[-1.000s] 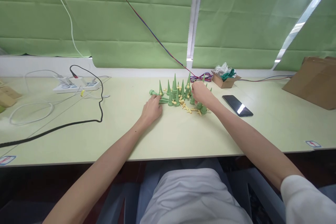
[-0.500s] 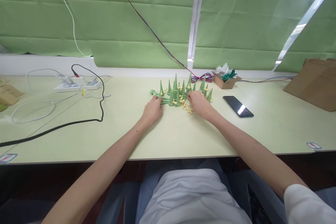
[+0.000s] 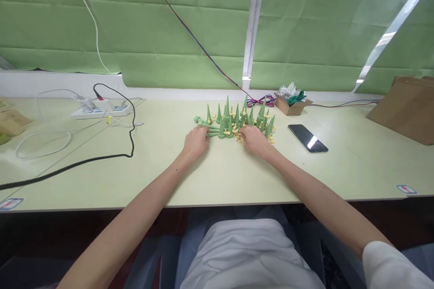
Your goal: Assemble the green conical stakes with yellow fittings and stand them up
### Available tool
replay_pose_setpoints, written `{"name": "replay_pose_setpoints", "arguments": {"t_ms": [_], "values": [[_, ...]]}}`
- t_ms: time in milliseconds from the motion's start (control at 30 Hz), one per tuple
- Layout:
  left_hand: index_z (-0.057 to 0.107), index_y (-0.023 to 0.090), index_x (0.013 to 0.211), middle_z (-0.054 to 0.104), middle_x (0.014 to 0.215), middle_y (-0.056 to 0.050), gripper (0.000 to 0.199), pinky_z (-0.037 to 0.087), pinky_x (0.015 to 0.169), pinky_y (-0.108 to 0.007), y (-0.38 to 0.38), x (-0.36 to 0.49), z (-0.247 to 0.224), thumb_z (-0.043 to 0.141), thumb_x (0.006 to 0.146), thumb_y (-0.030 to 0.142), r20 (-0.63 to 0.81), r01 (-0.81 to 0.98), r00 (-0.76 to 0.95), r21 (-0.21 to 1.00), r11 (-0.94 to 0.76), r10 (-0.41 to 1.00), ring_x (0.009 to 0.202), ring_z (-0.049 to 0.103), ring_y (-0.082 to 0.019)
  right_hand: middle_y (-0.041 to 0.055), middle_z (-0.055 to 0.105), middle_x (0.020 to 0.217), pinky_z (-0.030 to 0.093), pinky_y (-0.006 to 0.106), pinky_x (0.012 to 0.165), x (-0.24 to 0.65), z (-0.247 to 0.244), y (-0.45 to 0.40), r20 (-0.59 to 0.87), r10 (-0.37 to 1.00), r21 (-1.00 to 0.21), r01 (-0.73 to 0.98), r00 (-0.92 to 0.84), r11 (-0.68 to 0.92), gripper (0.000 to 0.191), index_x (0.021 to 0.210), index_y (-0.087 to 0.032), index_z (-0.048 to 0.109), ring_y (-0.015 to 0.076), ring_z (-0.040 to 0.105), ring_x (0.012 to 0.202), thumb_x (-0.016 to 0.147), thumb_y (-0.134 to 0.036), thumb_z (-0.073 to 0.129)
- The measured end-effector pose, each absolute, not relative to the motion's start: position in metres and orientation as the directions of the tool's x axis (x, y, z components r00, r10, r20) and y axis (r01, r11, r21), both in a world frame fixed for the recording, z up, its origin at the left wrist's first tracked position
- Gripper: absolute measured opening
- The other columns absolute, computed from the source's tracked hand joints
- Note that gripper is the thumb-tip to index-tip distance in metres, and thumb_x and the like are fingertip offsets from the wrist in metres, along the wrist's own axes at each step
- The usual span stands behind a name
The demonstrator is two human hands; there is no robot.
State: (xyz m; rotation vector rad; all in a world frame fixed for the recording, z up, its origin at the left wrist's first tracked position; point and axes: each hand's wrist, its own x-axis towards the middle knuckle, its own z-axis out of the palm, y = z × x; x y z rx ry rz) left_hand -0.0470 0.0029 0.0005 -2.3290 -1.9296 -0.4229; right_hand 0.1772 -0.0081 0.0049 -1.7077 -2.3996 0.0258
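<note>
Several pointed green plastic cones [image 3: 226, 113] stand upright in a cluster on the table, small yellow pieces fixed to many of them. At the cluster's left side, more green cones [image 3: 203, 122] lie flat. My left hand [image 3: 196, 142] rests there, its fingers closed around the ends of the lying cones. At the front of the cluster is a loose pile of small yellow plastic pieces [image 3: 238, 138]. My right hand [image 3: 253, 139] is over this pile with its fingertips drawn together. What is between them is too small and hidden to make out.
A black phone [image 3: 308, 138] lies to the right on the table [image 3: 217, 176]. Behind it is a small cardboard box [image 3: 293, 106] holding plastic wrap and green material. A larger cardboard piece [image 3: 403, 108] stands far right. At left are a power strip [image 3: 101, 110] and a black cable [image 3: 131, 122].
My right hand has moved left and slightly down, from among the standing cones to the pile of yellow pieces. My left hand has stayed at the lying cones.
</note>
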Motion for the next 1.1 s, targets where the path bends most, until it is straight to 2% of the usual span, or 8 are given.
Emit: {"name": "replay_pose_setpoints", "arguments": {"t_ms": [133,300,500,600,733,867,1100], "values": [[0.065,0.02,0.102,0.068,0.111,-0.012,0.027,0.051,0.075,-0.038,0.0,-0.046,0.004,0.045,0.085,0.014,0.256,0.977,0.153,0.105,-0.184,0.955,0.1,0.065,-0.031,0.015,0.069,0.108,0.038,0.028,0.078,0.178,0.001,-0.006,0.222,0.917,-0.136,0.92,-0.332,0.367,0.033,0.107,-0.014,0.068,0.0251,0.062,0.101,0.094,-0.006,0.039],[0.066,0.019,0.102,0.068,0.112,-0.013,0.025,0.05,0.077,-0.037,-0.002,-0.044,0.008,0.047,0.086,0.014,0.222,0.981,0.138,0.1,-0.164,0.965,0.101,0.065,-0.031,0.0153,0.069,0.117,0.04,0.028,0.083,0.18,-0.005,-0.002,0.209,0.919,-0.152,0.918,-0.333,0.367,0.041,0.125,-0.014,0.063,0.0261,0.062,0.108,0.091,-0.004,0.041],[0.068,0.018,0.1,0.067,0.113,-0.015,0.023,0.05,0.077,-0.038,-0.003,-0.044,0.01,0.048,0.089,0.018,0.181,0.986,0.139,0.068,-0.154,0.974,0.1,0.065,-0.031,0.0131,0.068,0.123,0.042,0.028,0.079,0.179,-0.003,-0.006,0.207,0.913,-0.114,0.918,-0.352,0.38,0.055,0.129,-0.018,0.061,0.0262,0.063,0.111,0.083,0.004,0.04],[0.068,0.018,0.098,0.067,0.111,-0.015,0.022,0.05,0.076,-0.038,-0.003,-0.045,0.01,0.048,0.089,0.018,0.174,0.986,0.137,0.065,-0.151,0.975,0.099,0.065,-0.031,0.0124,0.065,0.128,0.043,0.028,0.081,0.177,0.0,-0.01,0.191,0.914,-0.087,0.922,-0.357,0.378,0.063,0.134,-0.021,0.059,0.0261,0.062,0.115,0.08,0.006,0.041],[0.068,0.017,0.093,0.067,0.107,-0.016,0.02,0.05,0.074,-0.038,-0.003,-0.045,0.011,0.048,0.09,0.018,0.175,0.986,0.146,0.06,-0.158,0.974,0.095,0.066,-0.032,0.0133,0.069,0.119,0.043,0.03,0.082,0.174,0.003,-0.012,0.13,0.938,-0.051,0.942,-0.322,0.331,0.065,0.137,-0.023,0.056,0.0275,0.064,0.109,0.08,0.005,0.042],[0.068,0.017,0.096,0.067,0.109,-0.016,0.021,0.05,0.077,-0.039,-0.003,-0.045,0.011,0.048,0.09,0.02,0.159,0.987,0.138,0.06,-0.149,0.978,0.097,0.066,-0.032,0.0135,0.071,0.108,0.043,0.03,0.079,0.171,0.005,-0.012,0.104,0.946,-0.028,0.95,-0.306,0.31,0.058,0.134,-0.023,0.058,0.0282,0.067,0.102,0.083,0.002,0.043],[0.069,0.017,0.093,0.068,0.105,-0.016,0.023,0.05,0.076,-0.039,-0.002,-0.046,0.01,0.047,0.09,0.02,0.17,0.987,0.132,0.066,-0.145,0.976,0.096,0.066,-0.032,0.0145,0.071,0.106,0.044,0.03,0.079,0.172,0.004,-0.015,0.111,0.945,-0.024,0.95,-0.307,0.311,0.058,0.134,-0.023,0.058,0.0279,0.067,0.1,0.084,0.001,0.043]]}}
